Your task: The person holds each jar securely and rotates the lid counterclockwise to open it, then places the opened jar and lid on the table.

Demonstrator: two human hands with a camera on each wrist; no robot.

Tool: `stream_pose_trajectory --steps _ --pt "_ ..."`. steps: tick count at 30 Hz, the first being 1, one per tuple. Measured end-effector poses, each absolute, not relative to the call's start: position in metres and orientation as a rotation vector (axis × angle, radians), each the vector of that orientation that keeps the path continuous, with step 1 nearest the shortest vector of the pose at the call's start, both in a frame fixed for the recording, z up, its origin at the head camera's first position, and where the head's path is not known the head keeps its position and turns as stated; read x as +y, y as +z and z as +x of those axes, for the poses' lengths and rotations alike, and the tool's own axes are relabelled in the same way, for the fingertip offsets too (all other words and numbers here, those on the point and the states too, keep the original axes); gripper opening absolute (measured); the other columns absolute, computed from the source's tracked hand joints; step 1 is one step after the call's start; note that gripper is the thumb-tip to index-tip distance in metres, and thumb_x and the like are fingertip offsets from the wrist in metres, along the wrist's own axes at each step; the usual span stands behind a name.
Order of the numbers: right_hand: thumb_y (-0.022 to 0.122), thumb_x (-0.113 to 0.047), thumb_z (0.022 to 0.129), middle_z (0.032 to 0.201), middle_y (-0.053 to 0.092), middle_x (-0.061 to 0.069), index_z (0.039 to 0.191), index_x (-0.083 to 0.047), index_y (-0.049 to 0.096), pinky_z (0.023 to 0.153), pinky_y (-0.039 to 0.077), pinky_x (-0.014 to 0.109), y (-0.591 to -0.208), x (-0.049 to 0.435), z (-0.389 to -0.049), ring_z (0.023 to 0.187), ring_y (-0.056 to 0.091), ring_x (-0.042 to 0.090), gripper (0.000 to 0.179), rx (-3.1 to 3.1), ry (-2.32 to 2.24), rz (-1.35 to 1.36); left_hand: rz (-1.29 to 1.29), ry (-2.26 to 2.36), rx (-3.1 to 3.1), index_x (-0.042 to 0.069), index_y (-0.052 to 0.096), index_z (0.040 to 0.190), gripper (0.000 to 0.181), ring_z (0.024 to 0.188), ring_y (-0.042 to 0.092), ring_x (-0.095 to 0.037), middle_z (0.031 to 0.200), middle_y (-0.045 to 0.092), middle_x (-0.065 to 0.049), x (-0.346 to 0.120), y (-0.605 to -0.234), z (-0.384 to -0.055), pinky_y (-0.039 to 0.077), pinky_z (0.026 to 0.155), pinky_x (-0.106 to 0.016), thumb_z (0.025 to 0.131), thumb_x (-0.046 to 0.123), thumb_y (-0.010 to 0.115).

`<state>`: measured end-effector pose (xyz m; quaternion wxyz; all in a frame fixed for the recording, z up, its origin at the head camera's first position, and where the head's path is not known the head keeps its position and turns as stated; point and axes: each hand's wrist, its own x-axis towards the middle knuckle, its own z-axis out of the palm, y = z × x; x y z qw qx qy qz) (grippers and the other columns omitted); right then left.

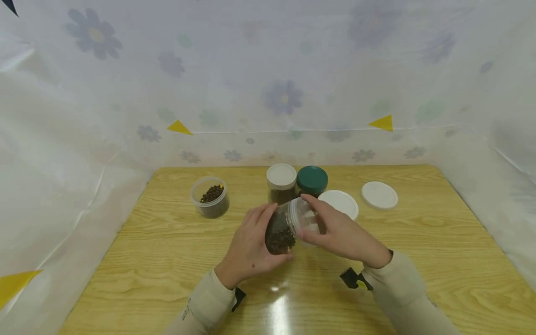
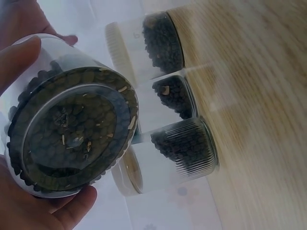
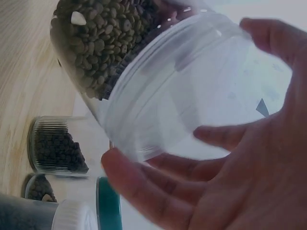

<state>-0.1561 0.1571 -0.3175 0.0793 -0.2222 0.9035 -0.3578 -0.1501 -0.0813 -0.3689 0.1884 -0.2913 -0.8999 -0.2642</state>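
Observation:
A clear jar (image 1: pixel 279 232) of dark brown pellets is tilted over the table, its base turned to the left. My left hand (image 1: pixel 250 246) grips it around the body near the base, thumb underneath. Pellets show through the round bottom (image 2: pixel 72 134) in the left wrist view. With thumb and fingers spread round the edge, my right hand (image 1: pixel 341 229) holds a clear plastic lid (image 3: pixel 192 81) with a ridged rim against the jar's mouth end. The pellets lie toward the base, among them a pale bit (image 3: pixel 78 18).
An uncovered clear tub (image 1: pixel 213 209) of pellets stands at the left. Behind my hands are a white-lidded jar (image 1: pixel 281 176), a green-lidded jar (image 1: pixel 311 178) and a ribbed jar (image 2: pixel 182 153) with a white top. A white lid (image 1: pixel 379 195) lies flat at the right.

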Motion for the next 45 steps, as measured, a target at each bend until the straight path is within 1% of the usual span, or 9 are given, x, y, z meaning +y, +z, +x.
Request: stream_pose_trajectory --steps 5,10,16,24,30,33,36,41,45 --pt "0.074 -0.035 0.086 0.145 0.045 0.010 0.157 -0.018 0.025 0.076 0.049 0.033 -0.320 0.159 -0.155 0.106 0.057 0.024 0.088 2.761 -1.075 -0.862 -0.821 -0.678 -2.547 0.010 0.039 0.149 0.108 0.128 0.054 -0.029 0.142 0.052 -0.012 -0.081 -0.367 -0.150 0.052 0.099 -0.047 0.063 0.051 0.089" --pt "0.077 -0.029 0.082 0.147 0.045 0.011 0.156 -0.017 0.027 0.077 0.050 0.034 -0.320 0.159 -0.155 0.114 0.057 0.026 0.090 2.784 -1.101 -0.909 -0.843 -0.608 -2.567 0.006 0.036 0.150 0.111 0.129 0.055 -0.031 0.143 0.052 -0.015 -0.079 -0.364 -0.150 0.049 0.103 -0.048 0.063 0.052 0.089" --pt "0.075 -0.028 0.084 0.149 0.043 0.012 0.156 -0.018 0.026 0.077 0.052 0.035 -0.321 0.160 -0.155 0.122 0.055 0.031 0.089 2.734 -1.149 -0.880 -0.857 -0.543 -2.550 0.005 0.035 0.151 0.116 0.128 0.055 -0.031 0.141 0.053 -0.015 -0.077 -0.366 -0.150 0.049 0.104 -0.048 0.062 0.059 0.088" --pt "0.073 -0.029 0.086 0.146 0.044 0.009 0.157 -0.022 0.025 0.075 0.055 0.033 -0.320 0.164 -0.156 0.119 0.054 0.028 0.086 2.674 -1.189 -0.859 -0.859 -0.526 -2.530 0.007 0.034 0.152 0.116 0.125 0.058 -0.030 0.138 0.055 -0.013 -0.074 -0.365 -0.148 0.050 0.102 -0.048 0.064 0.062 0.084" --pt "0.075 -0.028 0.085 0.142 0.046 0.009 0.156 -0.022 0.027 0.075 0.056 0.035 -0.323 0.165 -0.158 0.118 0.055 0.028 0.086 2.656 -1.229 -0.902 -0.851 -0.517 -2.509 0.007 0.040 0.147 0.110 0.117 0.062 -0.028 0.133 0.058 -0.012 -0.072 -0.361 -0.147 0.055 0.093 -0.046 0.062 0.060 0.086" --pt "0.076 -0.027 0.085 0.144 0.045 0.009 0.156 -0.023 0.027 0.078 0.057 0.035 -0.323 0.164 -0.158 0.118 0.055 0.029 0.086 2.648 -1.245 -0.931 -0.845 -0.532 -2.520 0.007 0.041 0.147 0.109 0.115 0.064 -0.029 0.134 0.059 -0.013 -0.074 -0.361 -0.146 0.055 0.092 -0.046 0.063 0.060 0.085" --pt "0.077 -0.026 0.085 0.150 0.041 0.010 0.157 -0.022 0.025 0.083 0.058 0.038 -0.321 0.165 -0.157 0.124 0.054 0.030 0.088 2.654 -1.260 -0.965 -0.843 -0.588 -2.550 0.008 0.038 0.148 0.109 0.119 0.062 -0.029 0.137 0.058 -0.013 -0.076 -0.362 -0.146 0.055 0.095 -0.046 0.064 0.059 0.085" --pt "0.076 -0.025 0.086 0.158 0.033 0.009 0.158 -0.024 0.022 0.092 0.055 0.043 -0.317 0.167 -0.156 0.131 0.051 0.028 0.089 2.683 -1.279 -0.982 -0.831 -0.782 -2.610 0.014 0.029 0.154 0.111 0.121 0.059 -0.020 0.142 0.053 -0.006 -0.084 -0.366 -0.145 0.054 0.096 -0.040 0.067 0.054 0.086" --pt "0.075 -0.027 0.088 0.158 0.034 0.008 0.158 -0.025 0.021 0.091 0.056 0.044 -0.318 0.169 -0.155 0.128 0.053 0.026 0.088 2.679 -1.275 -0.967 -0.772 -0.900 -2.675 0.018 0.027 0.154 0.111 0.120 0.057 -0.017 0.142 0.049 -0.003 -0.094 -0.369 -0.141 0.054 0.094 -0.039 0.066 0.049 0.088"
